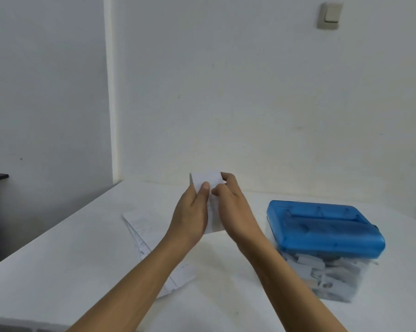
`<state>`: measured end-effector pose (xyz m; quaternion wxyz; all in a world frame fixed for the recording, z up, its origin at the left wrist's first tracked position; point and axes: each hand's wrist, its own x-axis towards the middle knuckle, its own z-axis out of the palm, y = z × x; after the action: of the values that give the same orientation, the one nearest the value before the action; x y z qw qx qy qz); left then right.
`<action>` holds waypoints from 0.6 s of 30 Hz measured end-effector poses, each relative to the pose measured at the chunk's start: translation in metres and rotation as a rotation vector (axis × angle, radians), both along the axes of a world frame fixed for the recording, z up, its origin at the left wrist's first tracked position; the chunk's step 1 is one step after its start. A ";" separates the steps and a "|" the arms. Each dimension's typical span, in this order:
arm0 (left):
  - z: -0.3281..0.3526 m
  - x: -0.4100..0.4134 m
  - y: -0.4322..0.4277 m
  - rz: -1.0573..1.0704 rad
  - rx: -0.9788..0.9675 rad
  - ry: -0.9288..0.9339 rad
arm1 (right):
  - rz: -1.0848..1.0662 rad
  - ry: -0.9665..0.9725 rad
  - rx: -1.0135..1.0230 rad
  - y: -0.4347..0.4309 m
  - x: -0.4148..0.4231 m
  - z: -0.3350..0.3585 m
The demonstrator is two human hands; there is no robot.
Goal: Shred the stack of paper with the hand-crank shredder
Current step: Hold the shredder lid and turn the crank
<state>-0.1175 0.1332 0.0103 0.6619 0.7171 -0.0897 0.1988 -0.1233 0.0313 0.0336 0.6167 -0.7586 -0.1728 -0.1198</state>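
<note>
A person's 2 bare hands hold 1 folded white sheet (205, 179) in the air above the middle of a white desk (58, 271), towards its far edge. The left hand (190, 212) grips the sheet with its thumb pressed on the front and its fingers hidden behind. The right hand (233, 207) pinches the sheet's right edge with curled fingers. Both forearms reach in from the near edge and meet at the sheet.

The stack of paper (139, 226) lies flat on the left half of the desk, partly under the left forearm. The hand-crank shredder (322, 226), with a blue lid over a clear bin (334, 271) well filled with shreds, stands near the right edge. Its crank cannot be made out.

The step looks like folding or squaring the sheet for feeding. To do it well, line up the edges, press the crease flat, keep the sheet narrower than the slot, and carry it over to the lid square-on so it does not jam.
</note>
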 end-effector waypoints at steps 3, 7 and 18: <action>0.015 -0.002 -0.017 -0.086 0.005 -0.014 | -0.045 -0.003 0.087 -0.020 -0.002 0.013; 0.031 -0.005 -0.044 -0.257 0.000 -0.018 | -0.153 -0.071 0.165 -0.050 -0.003 0.025; 0.067 0.011 -0.128 -0.328 0.093 -0.091 | -0.220 -0.125 -0.219 -0.178 -0.015 0.045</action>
<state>-0.1068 0.0053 0.0773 0.6469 0.7129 -0.2446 0.1160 -0.1388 -0.1465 0.0785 0.5014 -0.8268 -0.1385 -0.2140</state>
